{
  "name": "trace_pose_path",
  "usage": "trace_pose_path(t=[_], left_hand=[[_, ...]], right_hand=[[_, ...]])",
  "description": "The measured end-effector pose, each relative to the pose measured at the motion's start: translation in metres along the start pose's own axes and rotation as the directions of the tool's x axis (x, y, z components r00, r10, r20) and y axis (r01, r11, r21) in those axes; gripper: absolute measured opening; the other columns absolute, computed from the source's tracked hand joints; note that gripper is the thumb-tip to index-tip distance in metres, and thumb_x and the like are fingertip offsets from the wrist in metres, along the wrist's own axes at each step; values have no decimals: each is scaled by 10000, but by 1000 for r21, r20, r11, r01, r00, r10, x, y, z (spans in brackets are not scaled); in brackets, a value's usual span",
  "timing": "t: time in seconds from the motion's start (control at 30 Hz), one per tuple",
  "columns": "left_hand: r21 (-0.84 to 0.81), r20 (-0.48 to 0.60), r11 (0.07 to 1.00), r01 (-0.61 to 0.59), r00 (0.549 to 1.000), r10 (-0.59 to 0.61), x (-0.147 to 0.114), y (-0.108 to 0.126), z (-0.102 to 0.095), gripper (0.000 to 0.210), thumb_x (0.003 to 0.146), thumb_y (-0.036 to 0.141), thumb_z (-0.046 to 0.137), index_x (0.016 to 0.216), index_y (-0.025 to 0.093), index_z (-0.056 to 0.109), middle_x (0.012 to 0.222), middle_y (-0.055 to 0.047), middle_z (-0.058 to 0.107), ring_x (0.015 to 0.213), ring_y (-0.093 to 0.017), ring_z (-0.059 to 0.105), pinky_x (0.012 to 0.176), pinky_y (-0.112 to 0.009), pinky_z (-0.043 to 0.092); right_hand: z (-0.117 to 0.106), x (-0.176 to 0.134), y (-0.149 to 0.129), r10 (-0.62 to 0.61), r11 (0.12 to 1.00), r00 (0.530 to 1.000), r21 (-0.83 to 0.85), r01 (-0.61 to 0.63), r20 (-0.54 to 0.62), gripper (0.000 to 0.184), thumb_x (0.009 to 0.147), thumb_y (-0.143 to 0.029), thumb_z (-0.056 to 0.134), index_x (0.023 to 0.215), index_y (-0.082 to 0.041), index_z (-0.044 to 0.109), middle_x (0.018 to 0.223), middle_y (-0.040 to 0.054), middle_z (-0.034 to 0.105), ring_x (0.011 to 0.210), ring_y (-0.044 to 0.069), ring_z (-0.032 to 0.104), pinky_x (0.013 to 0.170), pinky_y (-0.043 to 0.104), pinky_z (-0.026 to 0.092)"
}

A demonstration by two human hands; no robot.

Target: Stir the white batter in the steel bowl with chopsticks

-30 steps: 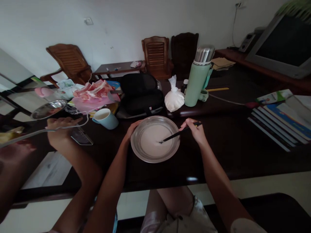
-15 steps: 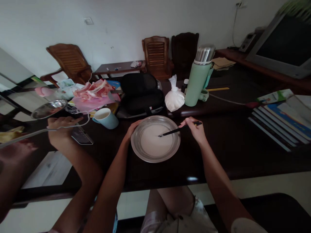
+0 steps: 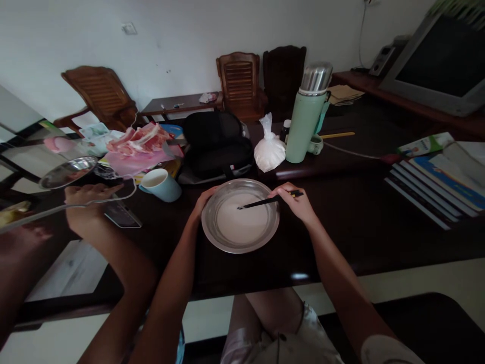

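Note:
A round metal bowl (image 3: 209, 235) stands on the dark table in front of me, with a smooth, pale off-white liquid (image 3: 242, 225) inside. My left hand (image 3: 205, 200) is closed around the bowl's left side; its fingertips are hidden behind the rim. Over the right rim, my right hand (image 3: 294, 199) grips dark chopsticks (image 3: 260, 202) in closed fingers. Their tips dip into the liquid near its middle. Behind the bowl sits a knotted clear plastic bag of white powder (image 3: 269, 151).
A green thermos (image 3: 303, 124) and an open black case (image 3: 220, 146) stand behind the bowl. To the left are a blue mug (image 3: 162, 187), raw meat (image 3: 138, 141) on pink plastic, and another person's arm (image 3: 102, 232) by a phone (image 3: 123, 213). Books (image 3: 435, 187) are stacked at right.
The chopsticks and my right hand have moved slightly left across the bowl. My left hand stays on the bowl's side. The whole view has shifted a little.

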State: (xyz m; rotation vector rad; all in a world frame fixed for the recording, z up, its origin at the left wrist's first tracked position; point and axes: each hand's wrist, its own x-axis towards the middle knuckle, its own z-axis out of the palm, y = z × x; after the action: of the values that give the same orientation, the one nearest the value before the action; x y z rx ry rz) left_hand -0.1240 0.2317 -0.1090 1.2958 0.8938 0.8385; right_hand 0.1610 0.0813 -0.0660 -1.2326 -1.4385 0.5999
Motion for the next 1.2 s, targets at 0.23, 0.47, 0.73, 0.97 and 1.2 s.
trace_pose_path(t=[0.23, 0.47, 0.73, 0.97, 1.2], left_hand=[[-31, -10, 999, 9, 1000, -9, 0, -3, -1, 470, 685, 463, 643, 1018, 143, 727, 1084, -86, 698, 1163, -305, 565, 1059, -402, 388], [-47, -21, 999, 16, 1000, -16, -2, -1, 1, 485, 673, 463, 665, 1023, 134, 729, 1108, -90, 692, 1171, -315, 557, 1064, -405, 386], [-37, -47, 999, 30, 998, -32, -1, 0, 1, 466, 686, 456, 652, 1022, 143, 736, 1076, -83, 702, 1147, -306, 570, 1020, -383, 426], [-46, 8, 999, 24, 1000, -23, 2, -3, -3, 463, 698, 442, 641, 1033, 134, 729, 1069, -93, 701, 1129, -295, 581, 1027, -388, 419], [-42, -24, 998, 43, 999, -44, 2, -5, -5, 480, 704, 443, 640, 1058, 127, 716, 1064, -92, 700, 1139, -294, 576, 1034, -392, 412]], right_hand=[[-6, -1, -5, 146, 974, 987, 186, -132, -62, 430, 899, -535, 522, 704, -198, 703, 602, 23, 701, 616, 182, 673, 688, 319, 522], [8, -2, -6, -25, 998, 984, 56, 15, 178, 382, 921, -489, 510, 791, -225, 754, 830, 35, 748, 832, 183, 667, 796, 316, 494], [-6, 1, 1, 102, 990, 983, 109, -85, -155, 395, 888, -527, 546, 708, -214, 704, 650, 27, 720, 698, 197, 683, 746, 332, 511], [6, -1, -5, 108, 978, 991, 168, -120, 75, 423, 873, -569, 541, 714, -210, 700, 636, 21, 712, 674, 187, 686, 682, 309, 518], [3, 1, 1, -8, 1000, 1000, 2, 8, 3, 348, 911, -485, 530, 796, -240, 748, 829, 32, 758, 850, 197, 667, 821, 340, 489]])
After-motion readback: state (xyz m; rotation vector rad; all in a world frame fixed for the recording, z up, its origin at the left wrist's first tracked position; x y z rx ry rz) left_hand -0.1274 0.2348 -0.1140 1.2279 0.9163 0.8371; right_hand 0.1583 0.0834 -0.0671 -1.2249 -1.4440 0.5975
